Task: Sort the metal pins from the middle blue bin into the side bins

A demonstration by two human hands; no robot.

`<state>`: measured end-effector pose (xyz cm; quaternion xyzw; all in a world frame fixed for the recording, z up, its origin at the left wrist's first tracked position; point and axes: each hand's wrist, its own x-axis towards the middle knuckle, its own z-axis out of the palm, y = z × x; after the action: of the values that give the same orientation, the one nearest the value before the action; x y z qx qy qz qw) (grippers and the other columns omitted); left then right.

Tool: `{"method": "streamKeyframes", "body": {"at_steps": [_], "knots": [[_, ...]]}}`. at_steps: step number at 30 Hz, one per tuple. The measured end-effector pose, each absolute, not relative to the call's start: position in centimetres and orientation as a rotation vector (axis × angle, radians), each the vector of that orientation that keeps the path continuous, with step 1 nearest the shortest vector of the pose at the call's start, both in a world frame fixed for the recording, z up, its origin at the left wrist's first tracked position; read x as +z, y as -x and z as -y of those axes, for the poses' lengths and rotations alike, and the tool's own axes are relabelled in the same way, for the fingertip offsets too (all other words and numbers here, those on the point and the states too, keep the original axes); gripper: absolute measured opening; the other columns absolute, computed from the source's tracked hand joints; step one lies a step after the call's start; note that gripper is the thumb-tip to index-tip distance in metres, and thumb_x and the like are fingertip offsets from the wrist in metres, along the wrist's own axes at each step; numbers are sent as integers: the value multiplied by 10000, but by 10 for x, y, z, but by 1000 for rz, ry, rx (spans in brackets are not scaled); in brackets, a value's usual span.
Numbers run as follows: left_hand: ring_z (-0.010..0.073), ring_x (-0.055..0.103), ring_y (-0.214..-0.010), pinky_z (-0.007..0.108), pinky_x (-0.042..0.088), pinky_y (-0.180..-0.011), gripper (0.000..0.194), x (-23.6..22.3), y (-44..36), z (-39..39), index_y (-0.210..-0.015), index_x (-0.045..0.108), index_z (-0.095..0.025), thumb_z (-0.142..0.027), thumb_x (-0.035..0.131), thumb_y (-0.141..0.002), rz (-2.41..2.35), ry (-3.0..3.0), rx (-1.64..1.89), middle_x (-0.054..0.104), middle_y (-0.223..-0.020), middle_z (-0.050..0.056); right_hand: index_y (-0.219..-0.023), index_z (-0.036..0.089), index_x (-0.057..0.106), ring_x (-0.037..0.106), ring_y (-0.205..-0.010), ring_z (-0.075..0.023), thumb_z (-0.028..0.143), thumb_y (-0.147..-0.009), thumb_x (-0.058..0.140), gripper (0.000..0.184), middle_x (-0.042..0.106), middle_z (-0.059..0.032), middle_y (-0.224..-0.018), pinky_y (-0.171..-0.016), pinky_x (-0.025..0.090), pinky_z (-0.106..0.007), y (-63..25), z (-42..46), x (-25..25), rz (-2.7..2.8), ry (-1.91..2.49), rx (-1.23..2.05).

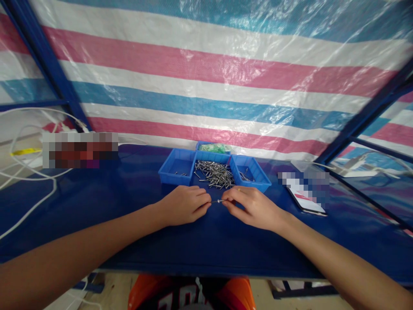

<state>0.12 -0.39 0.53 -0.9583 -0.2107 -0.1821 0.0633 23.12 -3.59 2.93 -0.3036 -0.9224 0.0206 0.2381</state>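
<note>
Between my two hands stretches a thin metal pin [219, 201] with a small shiny wider part; its exact kind is too small to make out. My left hand [185, 205] pinches the left end between thumb and fingers. At the other end, the fingertips of my right hand [251, 206] are closed on the pin, near its shiny part. Just beyond the hands lies a heap of loose metal pins [215, 173], spilling from the open front of the middle blue bin [213, 156].
A left blue bin [176, 178] and a right blue bin [254, 185] each hold a few metal pieces. Behind, another bin holds green plastic [219, 148]. A phone [306, 200] lies right on the blue table [206, 249]; white cables [48, 193] run along the left.
</note>
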Motion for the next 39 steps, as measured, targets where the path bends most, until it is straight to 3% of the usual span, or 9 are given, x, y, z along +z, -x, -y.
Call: {"method": "streamKeyframes", "body": {"at_steps": [13, 24, 31, 39], "knots": [[122, 568, -691, 230, 425, -635, 205, 11, -2, 8, -873, 596, -164, -233, 414, -939, 478, 2771, -905, 630, -770, 13, -962, 155, 575, 599, -714, -145, 222, -946, 438, 153, 627, -51, -795, -659, 436, -248, -228, 33, 20, 2708, 923, 214], [129, 579, -715, 239, 427, -661, 216, 9, -1, 6, -891, 602, -161, -231, 405, -947, 509, 2777, -834, 630, -796, 17, -941, 164, 580, 587, -721, -138, 184, -907, 468, 119, 617, -39, -798, -664, 408, -242, -231, 33, 23, 2710, 967, 242], [136, 567, -691, 242, 406, -641, 209, 9, 0, 3, -861, 601, -176, -226, 412, -933, 691, 2873, -577, 610, -761, 4, -874, 163, 562, 573, -655, -134, 182, -901, 462, 106, 598, -27, -731, -627, 403, -244, -235, 32, 28, 2643, 1033, 132], [155, 559, -731, 256, 406, -670, 194, 4, -2, 2, -869, 594, -172, -239, 426, -940, 628, 2932, -414, 609, -757, 12, -928, 141, 582, 589, -664, -145, 241, -942, 422, 190, 618, -46, -722, -623, 430, -254, -232, 36, 29, 2609, 873, 110]]}}
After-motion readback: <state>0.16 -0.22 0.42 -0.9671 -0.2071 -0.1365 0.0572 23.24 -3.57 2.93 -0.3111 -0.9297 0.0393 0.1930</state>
